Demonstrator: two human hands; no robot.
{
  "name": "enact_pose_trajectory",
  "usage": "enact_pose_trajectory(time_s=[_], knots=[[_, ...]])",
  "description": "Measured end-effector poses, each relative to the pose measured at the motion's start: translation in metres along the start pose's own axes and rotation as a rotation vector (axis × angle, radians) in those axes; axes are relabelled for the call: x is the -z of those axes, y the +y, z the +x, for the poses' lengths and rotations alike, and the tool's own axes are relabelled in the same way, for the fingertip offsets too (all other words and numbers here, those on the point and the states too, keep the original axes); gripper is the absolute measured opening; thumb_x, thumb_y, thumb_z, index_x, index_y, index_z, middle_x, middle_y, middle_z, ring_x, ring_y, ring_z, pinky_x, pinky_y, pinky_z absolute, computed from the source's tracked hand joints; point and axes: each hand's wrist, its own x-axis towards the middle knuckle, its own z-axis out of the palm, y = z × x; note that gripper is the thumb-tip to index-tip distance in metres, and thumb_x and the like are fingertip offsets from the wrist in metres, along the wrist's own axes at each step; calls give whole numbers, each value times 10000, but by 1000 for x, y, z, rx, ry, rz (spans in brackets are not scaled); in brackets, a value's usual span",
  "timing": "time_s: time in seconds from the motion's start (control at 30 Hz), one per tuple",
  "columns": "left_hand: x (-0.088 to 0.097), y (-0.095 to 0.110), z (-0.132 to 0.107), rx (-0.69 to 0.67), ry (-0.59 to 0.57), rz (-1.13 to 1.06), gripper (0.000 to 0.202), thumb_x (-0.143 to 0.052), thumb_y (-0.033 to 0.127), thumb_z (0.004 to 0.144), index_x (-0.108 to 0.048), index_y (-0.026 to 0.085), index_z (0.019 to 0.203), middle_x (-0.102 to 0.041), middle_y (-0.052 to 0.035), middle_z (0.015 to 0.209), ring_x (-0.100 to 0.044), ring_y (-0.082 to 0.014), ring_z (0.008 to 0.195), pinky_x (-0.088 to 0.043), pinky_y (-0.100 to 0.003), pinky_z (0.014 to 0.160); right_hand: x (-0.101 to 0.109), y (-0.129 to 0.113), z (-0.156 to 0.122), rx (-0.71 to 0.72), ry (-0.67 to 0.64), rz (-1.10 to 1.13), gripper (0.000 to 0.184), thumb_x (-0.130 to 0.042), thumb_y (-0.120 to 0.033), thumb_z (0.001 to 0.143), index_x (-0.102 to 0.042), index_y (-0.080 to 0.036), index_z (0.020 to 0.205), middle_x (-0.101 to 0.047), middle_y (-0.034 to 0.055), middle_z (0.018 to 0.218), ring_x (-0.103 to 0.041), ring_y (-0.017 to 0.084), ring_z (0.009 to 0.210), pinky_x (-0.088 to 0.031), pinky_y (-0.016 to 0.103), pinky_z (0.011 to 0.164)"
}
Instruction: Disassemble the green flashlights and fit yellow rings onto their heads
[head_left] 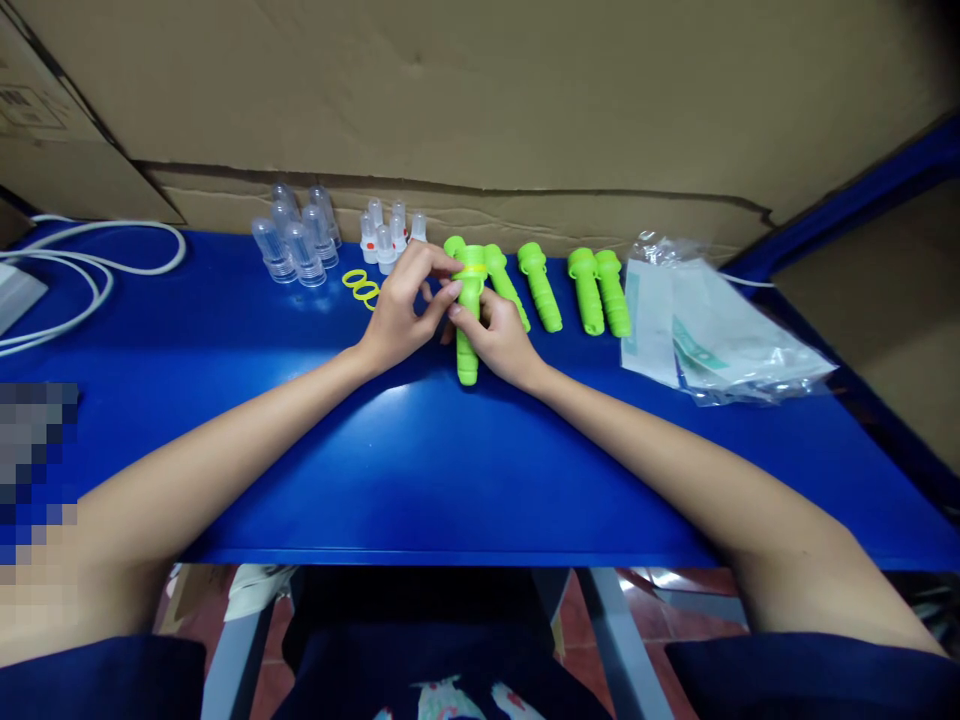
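My right hand (504, 335) is wrapped round a bright green, flashlight-shaped plastic tube (467, 365), wide end away from me. A yellow ring (472, 268) sits around the tube just below the wide end. My left hand (411, 300) has its fingertips closed at this ring, with the thumb beside the tube's neck. More yellow rings (360, 285) lie on the table left of my left hand, partly hidden by it. Several similar green tubes (540, 287) lie behind and to the right of my hands.
On the blue table (420, 480), several clear domed tubes (304, 250) and smaller clear-capped white pieces (385, 248) stand at back left. Plastic bags (712, 330) lie at right, a white cable (112, 260) at left. Cardboard (465, 100) forms the back wall.
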Motion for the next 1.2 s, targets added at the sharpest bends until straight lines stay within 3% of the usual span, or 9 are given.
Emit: enact_pose_trajectory(time_s=[0.5,0.8,1.2], knots=[[-1,-10,-3,63,-2,-60,501,-547,717,1029,-622,242,1171,-675,-74,1060,-713,-202,910,-597,-361,763,2,-4,-1,-20,-44,-13,558,-647,-790,932,-575,-237,940,-727,20,716,-658,194,641,-525,358,643],[-2,-15,-6,66,2,-120,466,-593,686,1021,-619,243,1165,-635,-50,1034,-702,-199,919,-586,-375,834,0,-4,-1,-16,-54,-22,504,-635,-735,973,-571,-236,952,-723,20,723,-686,205,667,-565,372,682],[0,-4,-1,67,27,-60,478,-599,695,1018,-605,223,1094,-643,-19,955,-576,-102,683,-499,-261,626,1,-5,0,-23,-53,-39,493,-651,-716,973,-591,-229,927,-734,16,718,-692,196,662,-550,360,677]])
